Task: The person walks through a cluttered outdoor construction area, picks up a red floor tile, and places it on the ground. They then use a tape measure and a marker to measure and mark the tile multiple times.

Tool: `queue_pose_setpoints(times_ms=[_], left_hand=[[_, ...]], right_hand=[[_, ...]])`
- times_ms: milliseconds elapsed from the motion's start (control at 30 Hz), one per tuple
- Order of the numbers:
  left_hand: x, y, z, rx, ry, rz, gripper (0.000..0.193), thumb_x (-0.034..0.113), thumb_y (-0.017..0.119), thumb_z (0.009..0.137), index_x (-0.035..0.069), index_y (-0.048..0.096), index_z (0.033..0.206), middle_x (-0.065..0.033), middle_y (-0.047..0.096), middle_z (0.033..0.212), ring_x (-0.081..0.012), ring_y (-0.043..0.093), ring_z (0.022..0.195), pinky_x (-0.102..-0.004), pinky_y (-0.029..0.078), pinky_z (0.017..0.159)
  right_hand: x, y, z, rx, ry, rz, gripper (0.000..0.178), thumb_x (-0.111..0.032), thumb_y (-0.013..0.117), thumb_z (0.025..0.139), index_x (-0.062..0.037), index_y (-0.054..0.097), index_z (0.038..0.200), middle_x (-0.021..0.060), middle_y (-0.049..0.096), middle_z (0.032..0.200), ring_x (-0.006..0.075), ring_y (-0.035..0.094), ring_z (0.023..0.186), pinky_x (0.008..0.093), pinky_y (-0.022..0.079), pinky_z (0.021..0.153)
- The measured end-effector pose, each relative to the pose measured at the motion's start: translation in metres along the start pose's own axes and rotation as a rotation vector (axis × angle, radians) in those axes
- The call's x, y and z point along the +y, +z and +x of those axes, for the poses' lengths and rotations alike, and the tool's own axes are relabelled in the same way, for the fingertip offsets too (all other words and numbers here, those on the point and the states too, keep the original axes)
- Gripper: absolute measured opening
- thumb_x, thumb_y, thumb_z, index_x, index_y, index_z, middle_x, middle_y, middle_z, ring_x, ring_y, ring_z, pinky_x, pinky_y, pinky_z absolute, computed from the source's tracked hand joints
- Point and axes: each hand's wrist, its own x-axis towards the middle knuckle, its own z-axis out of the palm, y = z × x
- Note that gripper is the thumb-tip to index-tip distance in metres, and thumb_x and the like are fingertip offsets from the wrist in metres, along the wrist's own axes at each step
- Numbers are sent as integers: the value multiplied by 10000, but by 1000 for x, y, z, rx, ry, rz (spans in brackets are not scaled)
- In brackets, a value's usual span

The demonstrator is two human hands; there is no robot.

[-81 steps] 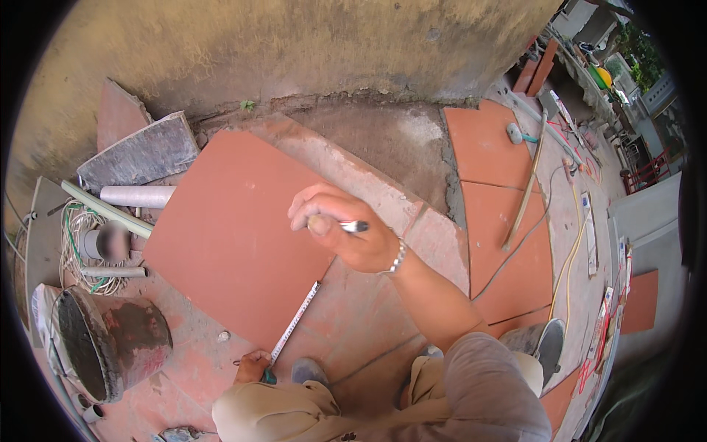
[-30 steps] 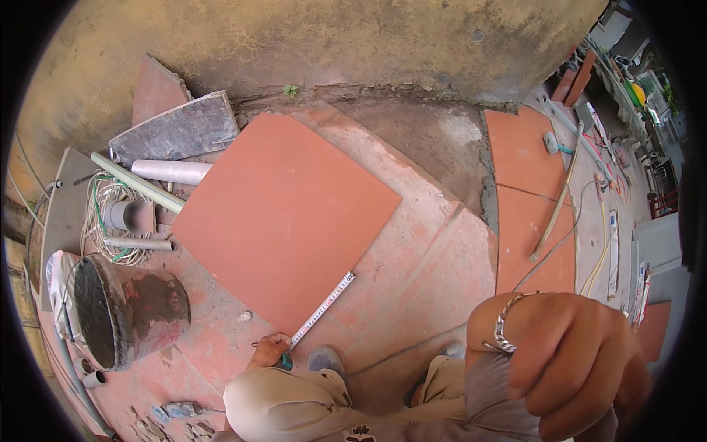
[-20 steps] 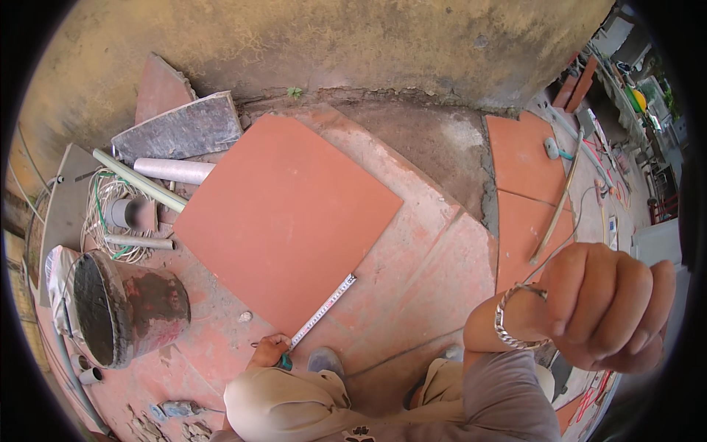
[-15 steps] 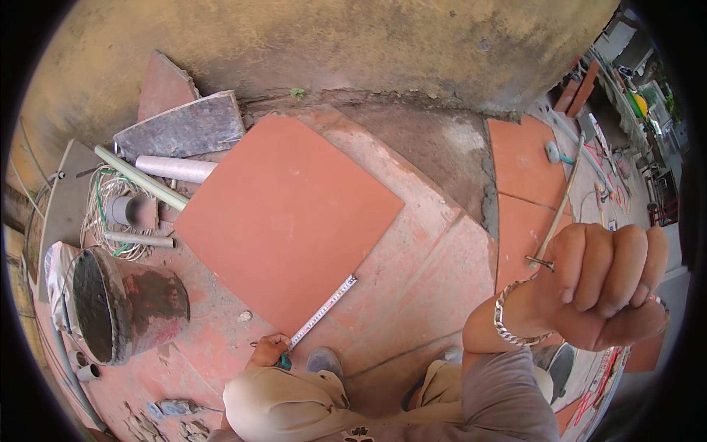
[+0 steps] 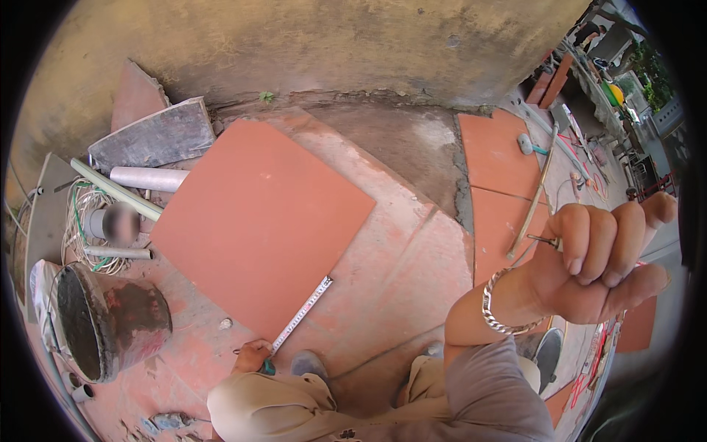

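Note:
My left hand (image 5: 252, 357) is closed round a green tape measure (image 5: 268, 366) low in the middle. Its white blade (image 5: 300, 315) is drawn out along the lower right edge of a large orange-red square tile (image 5: 261, 221), which has one cut corner at the top. Raised at the right, my right hand (image 5: 600, 254) has its fingers curled, with one finger partly lifted. A thin nail-like metal piece (image 5: 543, 240) sticks out of that fist; its other end is hidden. A chain bracelet (image 5: 492, 302) circles the right wrist.
At the left stand a bucket of wet grey mortar (image 5: 110, 313), coiled wire (image 5: 77, 228) and pipes (image 5: 147, 179). Broken slabs (image 5: 155, 136) lean against the yellowed wall (image 5: 331, 51). Laid tiles (image 5: 504, 155), a mallet (image 5: 525, 144) and a wooden stick (image 5: 534, 199) lie at the right.
My view has shifted a little, so the floor and tile appear further left. The right hand's fingers have loosened and one has lifted. The left hand still holds the tape measure along the tile.

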Motion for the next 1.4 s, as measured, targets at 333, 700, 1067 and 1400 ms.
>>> queue_pose_setpoints(times_ms=[333, 700, 1067, 1400], left_hand=[[-13, 3, 7, -17, -23, -122, 133, 118, 641, 897, 17, 726, 898, -46, 697, 757, -107, 626, 676, -268, 499, 652], [-21, 5, 11, -20, -33, -180, 133, 131, 669, 890, 12, 728, 894, -1, 663, 742, -77, 572, 673, -261, 464, 622], [-23, 4, 13, -44, -1, -209, 114, 112, 651, 905, 19, 710, 878, -27, 669, 735, -95, 597, 664, -260, 477, 618], [-13, 5, 8, -31, -50, -203, 154, 145, 672, 906, 1, 727, 912, -20, 676, 746, -84, 589, 668, -271, 480, 620]], right_hand=[[-3, -3, -4, -53, 21, -14, 369, -322, 661, 960, -60, 548, 1194, -47, 439, 699, 74, 389, 506, 262, 386, 569], [-4, -3, -4, -76, 13, -44, 333, -334, 670, 955, -80, 571, 1147, -44, 449, 709, 73, 400, 514, 267, 384, 569], [-7, -2, -3, -60, 7, -54, 321, -323, 684, 944, -82, 580, 1127, -46, 450, 698, 69, 401, 505, 260, 375, 548], [-7, -3, -5, -64, 18, -75, 308, -327, 677, 948, -86, 586, 1116, -46, 451, 701, 71, 400, 505, 265, 379, 555]])
